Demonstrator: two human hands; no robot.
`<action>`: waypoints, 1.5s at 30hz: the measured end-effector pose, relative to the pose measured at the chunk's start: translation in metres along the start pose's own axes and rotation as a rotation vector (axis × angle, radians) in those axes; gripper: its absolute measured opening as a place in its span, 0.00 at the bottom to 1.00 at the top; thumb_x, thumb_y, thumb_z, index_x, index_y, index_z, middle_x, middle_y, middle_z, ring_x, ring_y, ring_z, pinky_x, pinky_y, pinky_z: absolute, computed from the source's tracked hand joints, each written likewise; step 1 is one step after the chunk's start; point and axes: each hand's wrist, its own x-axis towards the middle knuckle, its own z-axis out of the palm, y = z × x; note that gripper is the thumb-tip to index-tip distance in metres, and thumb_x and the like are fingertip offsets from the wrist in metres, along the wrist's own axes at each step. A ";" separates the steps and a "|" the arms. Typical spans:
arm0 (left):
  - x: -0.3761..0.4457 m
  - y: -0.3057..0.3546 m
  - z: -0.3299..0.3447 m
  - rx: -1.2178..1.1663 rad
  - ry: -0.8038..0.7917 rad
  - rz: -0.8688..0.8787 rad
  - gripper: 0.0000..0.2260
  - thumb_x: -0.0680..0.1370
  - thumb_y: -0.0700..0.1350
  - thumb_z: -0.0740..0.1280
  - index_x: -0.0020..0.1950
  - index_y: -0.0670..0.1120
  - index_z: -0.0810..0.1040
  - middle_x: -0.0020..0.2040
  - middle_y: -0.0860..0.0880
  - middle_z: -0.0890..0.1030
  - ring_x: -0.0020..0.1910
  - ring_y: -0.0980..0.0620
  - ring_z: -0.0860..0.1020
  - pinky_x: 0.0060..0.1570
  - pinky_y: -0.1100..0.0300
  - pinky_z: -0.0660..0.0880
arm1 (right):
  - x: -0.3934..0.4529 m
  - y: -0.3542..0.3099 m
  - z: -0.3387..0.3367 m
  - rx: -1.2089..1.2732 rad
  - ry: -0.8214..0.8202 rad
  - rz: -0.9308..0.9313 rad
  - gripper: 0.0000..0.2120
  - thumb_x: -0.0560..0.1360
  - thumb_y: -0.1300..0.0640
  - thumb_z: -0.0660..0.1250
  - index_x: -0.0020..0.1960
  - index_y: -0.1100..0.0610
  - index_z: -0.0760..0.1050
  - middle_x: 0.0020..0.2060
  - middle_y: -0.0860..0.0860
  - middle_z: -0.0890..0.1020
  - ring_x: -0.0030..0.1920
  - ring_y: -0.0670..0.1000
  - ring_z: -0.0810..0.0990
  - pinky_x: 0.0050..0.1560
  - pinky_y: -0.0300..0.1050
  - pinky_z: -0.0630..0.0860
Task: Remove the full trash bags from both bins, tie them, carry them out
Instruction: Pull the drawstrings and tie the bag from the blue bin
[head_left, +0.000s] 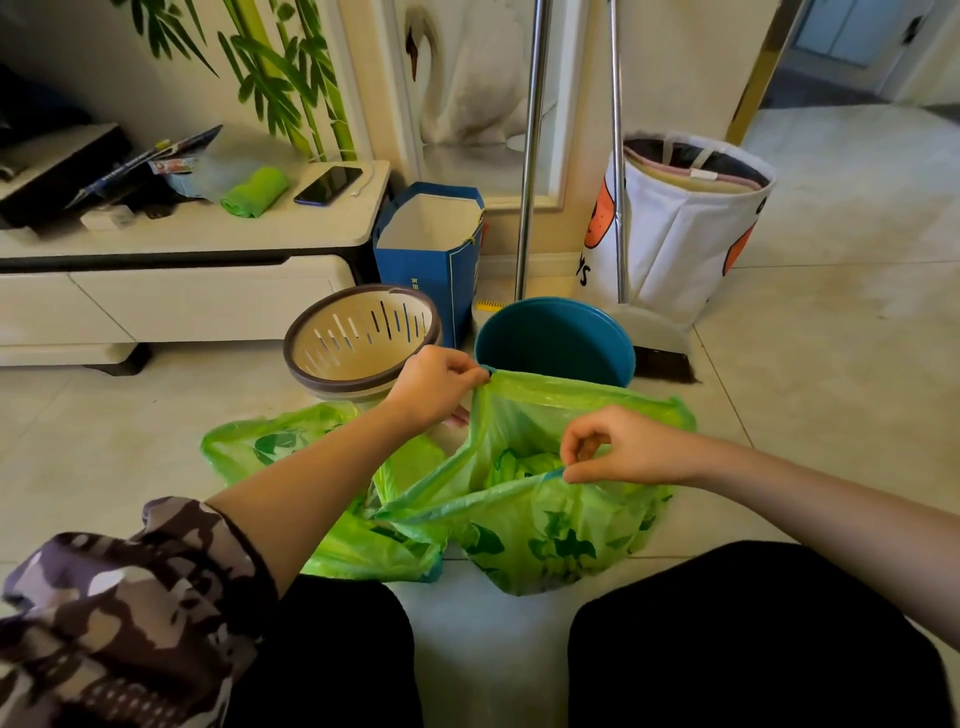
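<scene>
A translucent green plastic trash bag with darker leaf print (550, 525) sits on the pale tiled floor (831, 364) between the person's knees, its mouth open and facing upward. The left hand (441, 382) pinches the far rim of the bag between thumb and fingers; the right hand (618, 447) pinches the near rim, so the opening is stretched along a line running away from the person. A second green plastic bag (291, 447) lies slumped on the floor just to the left, touching the first. Behind them stand a cream slotted bin with a brown rim (363, 338), tilted toward the camera, and a round teal bin (556, 340), upright
</scene>
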 end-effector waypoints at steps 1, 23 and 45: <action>0.000 0.002 -0.001 0.030 0.010 0.030 0.07 0.77 0.46 0.68 0.48 0.45 0.84 0.42 0.47 0.84 0.37 0.46 0.84 0.40 0.51 0.83 | -0.001 -0.001 -0.001 0.029 0.009 -0.003 0.04 0.69 0.56 0.74 0.39 0.53 0.79 0.41 0.57 0.83 0.43 0.56 0.81 0.49 0.54 0.78; -0.023 0.034 -0.019 0.043 0.136 0.292 0.05 0.77 0.42 0.67 0.43 0.42 0.79 0.32 0.49 0.80 0.31 0.56 0.78 0.38 0.63 0.76 | -0.009 -0.036 -0.036 -0.182 0.629 -0.117 0.12 0.70 0.58 0.72 0.36 0.48 0.70 0.25 0.47 0.75 0.27 0.45 0.71 0.36 0.43 0.73; -0.033 0.079 -0.007 -0.026 0.085 0.494 0.03 0.75 0.43 0.70 0.47 0.45 0.81 0.47 0.45 0.80 0.47 0.50 0.80 0.50 0.56 0.77 | 0.006 -0.074 -0.060 0.015 0.550 -0.194 0.12 0.70 0.64 0.72 0.49 0.50 0.79 0.35 0.47 0.77 0.34 0.51 0.75 0.39 0.42 0.74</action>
